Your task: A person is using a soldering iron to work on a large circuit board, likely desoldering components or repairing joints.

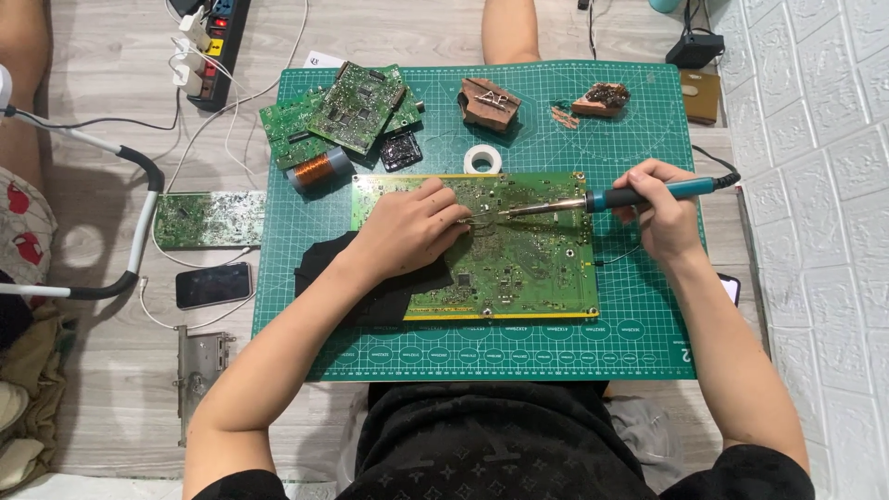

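Observation:
A large green circuit board (pixel 528 259) lies on a green cutting mat (pixel 639 324). My right hand (pixel 662 208) grips a soldering iron (pixel 639 195) with a blue handle, its metal tip pointing left over the middle of the board. My left hand (pixel 407 227) rests on the board's left part, fingers pinched on thin tweezers (pixel 482 218) whose end meets the iron's tip. A black cloth (pixel 324 264) lies under my left wrist.
Smaller circuit boards (pixel 356 106), a copper coil (pixel 319 170), a white tape roll (pixel 482 160) and two brown blocks (pixel 489 102) sit at the mat's far side. Left on the floor: a long board (pixel 204 218), a phone (pixel 214 284), a power strip (pixel 218 46). A white wall runs along the right.

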